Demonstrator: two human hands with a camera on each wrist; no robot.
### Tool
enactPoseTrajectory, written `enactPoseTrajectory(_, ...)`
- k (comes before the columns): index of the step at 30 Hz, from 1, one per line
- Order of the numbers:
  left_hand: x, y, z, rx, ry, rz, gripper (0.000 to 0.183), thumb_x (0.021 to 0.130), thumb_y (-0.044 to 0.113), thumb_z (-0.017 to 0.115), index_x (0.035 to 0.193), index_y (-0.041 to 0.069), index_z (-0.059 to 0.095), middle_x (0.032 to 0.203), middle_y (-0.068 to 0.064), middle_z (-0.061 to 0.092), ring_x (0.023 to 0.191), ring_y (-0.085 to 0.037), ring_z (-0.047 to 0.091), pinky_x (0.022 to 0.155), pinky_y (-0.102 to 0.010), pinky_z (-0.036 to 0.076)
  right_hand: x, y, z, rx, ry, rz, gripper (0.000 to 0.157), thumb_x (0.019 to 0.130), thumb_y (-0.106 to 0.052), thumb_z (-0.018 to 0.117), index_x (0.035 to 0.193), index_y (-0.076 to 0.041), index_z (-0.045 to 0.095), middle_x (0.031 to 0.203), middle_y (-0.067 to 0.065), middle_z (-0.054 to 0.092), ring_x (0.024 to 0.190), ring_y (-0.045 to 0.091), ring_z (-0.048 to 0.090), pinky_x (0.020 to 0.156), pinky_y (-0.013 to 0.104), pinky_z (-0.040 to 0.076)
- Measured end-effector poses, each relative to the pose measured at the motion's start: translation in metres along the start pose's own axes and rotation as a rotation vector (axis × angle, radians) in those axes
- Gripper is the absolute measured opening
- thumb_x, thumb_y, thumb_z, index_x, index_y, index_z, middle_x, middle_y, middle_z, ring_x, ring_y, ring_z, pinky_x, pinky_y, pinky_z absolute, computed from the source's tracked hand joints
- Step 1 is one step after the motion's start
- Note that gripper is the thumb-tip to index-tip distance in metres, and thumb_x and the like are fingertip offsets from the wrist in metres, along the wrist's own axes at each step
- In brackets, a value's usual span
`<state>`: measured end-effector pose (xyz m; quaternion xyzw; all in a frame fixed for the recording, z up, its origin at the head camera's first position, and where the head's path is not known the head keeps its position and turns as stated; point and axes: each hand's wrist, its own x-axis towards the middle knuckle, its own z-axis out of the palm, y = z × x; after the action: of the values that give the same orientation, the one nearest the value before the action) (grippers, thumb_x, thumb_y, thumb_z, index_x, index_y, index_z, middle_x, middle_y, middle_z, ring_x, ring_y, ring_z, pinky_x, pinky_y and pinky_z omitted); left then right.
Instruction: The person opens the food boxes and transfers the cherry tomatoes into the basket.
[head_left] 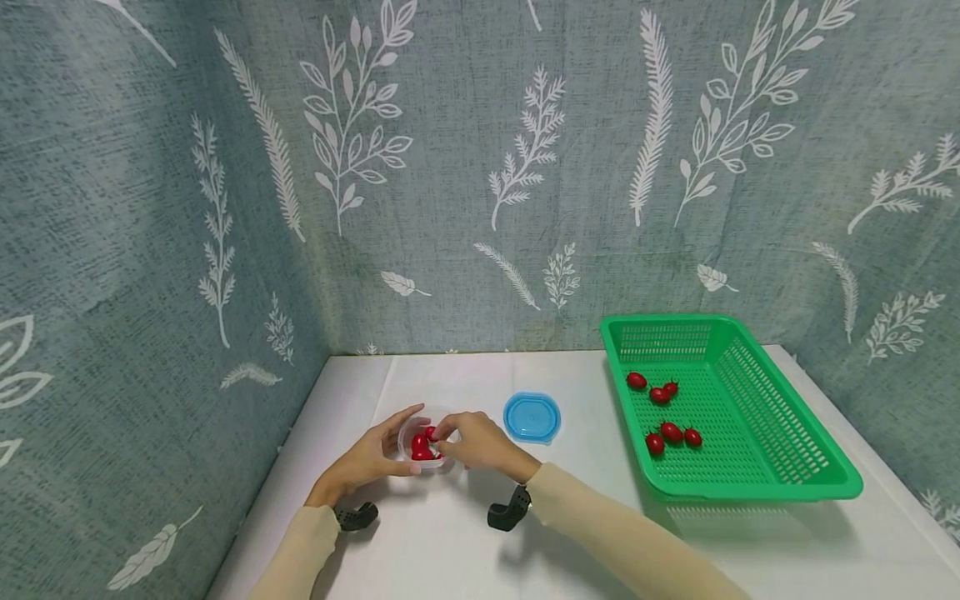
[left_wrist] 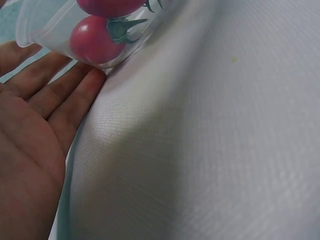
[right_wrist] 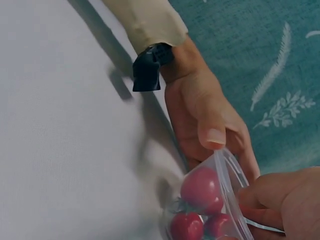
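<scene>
My left hand (head_left: pixel 372 457) holds a small clear plastic container (right_wrist: pixel 221 170), its thumb at the near rim and its fingers along the far side. Several red cherry tomatoes (head_left: pixel 420 447) with green stems lie inside, and two tomatoes (left_wrist: pixel 97 40) show through the wall in the left wrist view. From the right, my right hand (head_left: pixel 480 442) reaches over the rim with curled fingers. Its thumb and forefinger pinch a cherry tomato (head_left: pixel 431 433) at the container's mouth; the fingertips are partly hidden.
A blue lid (head_left: pixel 532 417) lies on the white tabletop (head_left: pixel 450 542), just beyond the right hand. At the right stands a green plastic basket (head_left: pixel 757 492) with several loose cherry tomatoes (head_left: pixel 671 432) toward its left side. Patterned grey-green cloth (head_left: pixel 450 167) hangs behind and at both sides.
</scene>
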<state>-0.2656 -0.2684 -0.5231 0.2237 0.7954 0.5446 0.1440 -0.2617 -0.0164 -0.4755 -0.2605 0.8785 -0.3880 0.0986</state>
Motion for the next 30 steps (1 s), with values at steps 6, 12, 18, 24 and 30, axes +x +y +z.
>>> enactPoseTrajectory(6,-0.001,0.001,0.000,-0.006,-0.006,0.011,0.101,0.083,0.015,0.088,0.165,0.019,0.027,0.159,-0.006,0.044,0.149,-0.031,0.035,0.119,-0.054,0.029,0.001,-0.004,0.005,-0.093,-0.006,-0.036,0.016,0.097,-0.021,0.071,0.107,-0.011,0.079,0.101,-0.004,0.075,0.080,0.004,0.062,0.066,0.022,0.050)
enactPoseTrajectory(12,-0.001,0.001,-0.001,-0.016,-0.014,0.015,0.102,0.084,0.015,0.087,0.165,0.019,0.025,0.159,-0.007,0.044,0.150,-0.032,0.035,0.120,-0.055,0.028,0.003,-0.005,0.010,-0.110,-0.042,-0.023,0.023,0.100,-0.024,0.065,0.109,-0.009,0.079,0.106,-0.001,0.076,0.075,0.005,0.057,0.063,0.021,0.048)
enactPoseTrajectory(18,-0.001,0.001,0.001,-0.004,-0.010,0.008,0.102,0.084,0.014,0.087,0.165,0.019,0.024,0.159,-0.007,0.043,0.150,-0.033,0.033,0.120,-0.057,0.027,0.005,-0.005,0.012,-0.056,-0.060,-0.028,0.022,0.100,-0.021,0.064,0.109,-0.007,0.079,0.102,-0.001,0.075,0.064,0.004,0.056,0.056,0.020,0.046)
enactPoseTrajectory(24,-0.001,0.000,0.000,-0.011,-0.015,0.014,0.102,0.085,0.012,0.086,0.165,0.019,0.024,0.160,-0.007,0.042,0.150,-0.032,0.033,0.119,-0.051,0.028,0.006,-0.005,0.011,0.060,-0.083,0.012,0.019,0.099,-0.023,0.068,0.108,-0.010,0.077,0.098,-0.005,0.073,0.067,0.009,0.061,0.053,0.023,0.048)
enactPoseTrajectory(30,-0.001,0.000,-0.001,-0.019,-0.020,0.016,0.102,0.085,0.013,0.086,0.165,0.019,0.024,0.160,-0.006,0.041,0.149,-0.030,0.035,0.118,-0.044,0.034,0.006,-0.004,0.009,0.160,-0.134,0.054,0.020,0.099,-0.029,0.071,0.109,-0.013,0.077,0.086,-0.009,0.069,0.066,0.015,0.060,0.050,0.024,0.046)
